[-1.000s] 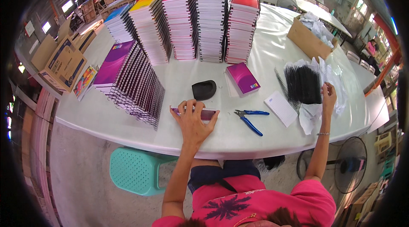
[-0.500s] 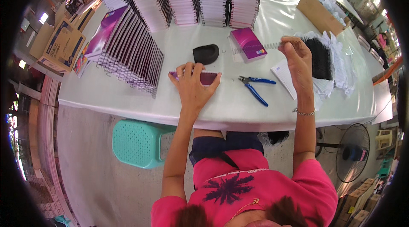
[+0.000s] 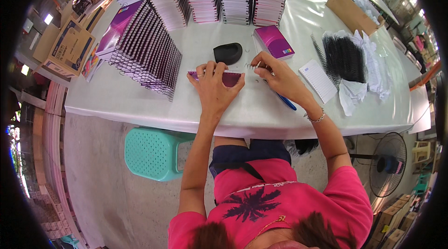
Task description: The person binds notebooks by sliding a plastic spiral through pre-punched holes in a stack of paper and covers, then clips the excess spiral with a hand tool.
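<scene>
Two hands now close together at the near edge of the white tabletop [image 3: 140, 95]. Right hand [image 3: 275, 78] back from the far right black coils [image 3: 345, 57], fingers pinching a thin wire coil [image 3: 249, 66]. Left hand [image 3: 215, 88] flat, fingers spread, pressing the purple notebook [image 3: 231, 78]. Grey floor, green stool [image 3: 151, 153], fan [image 3: 389, 162] below.

You wear a bright pink short-sleeved shirt with a dark palm-tree print and a line of pale lettering across it, over dark blue trousers. A thin beaded bracelet circles the wrist of your right hand [image 3: 275, 75], and a ring sits on a finger of your left hand [image 3: 215, 88]. Both forearms are bare below the short sleeves.
</scene>
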A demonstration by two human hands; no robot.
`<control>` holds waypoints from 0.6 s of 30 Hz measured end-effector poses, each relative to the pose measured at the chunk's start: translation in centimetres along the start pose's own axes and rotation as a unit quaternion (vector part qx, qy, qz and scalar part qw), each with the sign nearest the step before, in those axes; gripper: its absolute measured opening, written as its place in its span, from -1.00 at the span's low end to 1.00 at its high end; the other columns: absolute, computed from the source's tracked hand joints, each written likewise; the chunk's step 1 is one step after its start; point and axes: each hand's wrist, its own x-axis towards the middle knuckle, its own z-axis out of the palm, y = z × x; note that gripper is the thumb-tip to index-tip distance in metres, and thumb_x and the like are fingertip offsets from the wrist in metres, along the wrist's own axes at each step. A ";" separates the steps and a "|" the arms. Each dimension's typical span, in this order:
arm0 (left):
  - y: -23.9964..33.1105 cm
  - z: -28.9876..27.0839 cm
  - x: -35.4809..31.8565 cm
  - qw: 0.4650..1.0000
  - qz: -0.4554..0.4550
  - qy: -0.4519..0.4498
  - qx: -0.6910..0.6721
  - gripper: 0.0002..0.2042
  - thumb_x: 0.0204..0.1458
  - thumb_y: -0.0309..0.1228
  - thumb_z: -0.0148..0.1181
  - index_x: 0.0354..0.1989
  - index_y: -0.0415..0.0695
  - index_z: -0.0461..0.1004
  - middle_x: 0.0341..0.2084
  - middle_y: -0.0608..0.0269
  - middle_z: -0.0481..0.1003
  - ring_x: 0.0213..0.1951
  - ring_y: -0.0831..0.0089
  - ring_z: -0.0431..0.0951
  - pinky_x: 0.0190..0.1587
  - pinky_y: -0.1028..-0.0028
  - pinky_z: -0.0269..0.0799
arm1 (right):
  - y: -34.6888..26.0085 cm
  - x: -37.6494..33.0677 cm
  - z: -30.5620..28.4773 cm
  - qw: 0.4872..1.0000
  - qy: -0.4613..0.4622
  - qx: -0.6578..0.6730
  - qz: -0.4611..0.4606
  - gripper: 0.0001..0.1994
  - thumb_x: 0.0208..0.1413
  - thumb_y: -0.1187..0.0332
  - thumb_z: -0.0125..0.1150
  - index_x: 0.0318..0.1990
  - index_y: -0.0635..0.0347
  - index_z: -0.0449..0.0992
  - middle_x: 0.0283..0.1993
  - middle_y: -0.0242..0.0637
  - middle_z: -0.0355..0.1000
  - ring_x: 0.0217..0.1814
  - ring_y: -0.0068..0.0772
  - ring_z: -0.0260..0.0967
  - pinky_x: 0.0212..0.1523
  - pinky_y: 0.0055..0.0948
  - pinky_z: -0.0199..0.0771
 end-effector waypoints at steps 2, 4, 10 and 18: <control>0.0 0.0 0.0 1.000 0.010 0.020 -0.001 -0.59 -0.24 -0.04 0.43 -0.31 -0.02 0.48 -0.26 0.34 0.40 -0.02 0.21 0.34 0.11 -0.19 0.04 | 0.1 0.1 0.5 1.000 -0.004 -0.021 0.007 -0.85 0.21 0.44 0.12 -0.12 0.29 0.39 -0.38 -0.07 0.39 -0.35 -0.11 0.31 -0.26 -0.24 0.30; 0.1 0.0 0.0 1.000 0.014 0.025 -0.003 -0.60 -0.25 -0.07 0.44 -0.33 -0.02 0.47 -0.28 0.35 0.40 -0.03 0.21 0.34 0.10 -0.13 0.07 | 0.3 0.2 0.8 0.999 -0.015 -0.036 -0.001 -0.85 0.23 0.46 0.11 -0.09 0.28 0.42 -0.36 -0.19 0.40 -0.36 -0.32 0.25 -0.25 -0.35 0.29; -0.4 0.2 -0.2 1.000 0.005 -0.008 -0.001 -0.53 -0.21 -0.01 0.41 -0.22 -0.05 0.47 -0.18 0.32 0.39 0.03 0.18 0.33 0.14 -0.37 -0.04 | 0.1 0.2 1.8 1.000 0.009 -0.004 -0.020 -0.84 0.17 0.49 0.14 -0.11 0.30 0.39 -0.36 0.00 0.44 -0.37 -0.02 0.32 -0.28 -0.16 0.28; 0.0 -0.7 0.0 0.999 -0.007 -0.033 0.016 -0.59 -0.12 0.00 0.38 -0.24 -0.02 0.48 -0.24 0.34 0.39 0.01 0.18 0.34 0.13 -0.34 0.03 | -0.1 0.0 2.5 0.998 0.041 -0.018 -0.044 -0.88 0.22 0.46 0.11 -0.16 0.30 0.43 -0.36 -0.07 0.45 -0.35 -0.04 0.36 -0.24 -0.18 0.29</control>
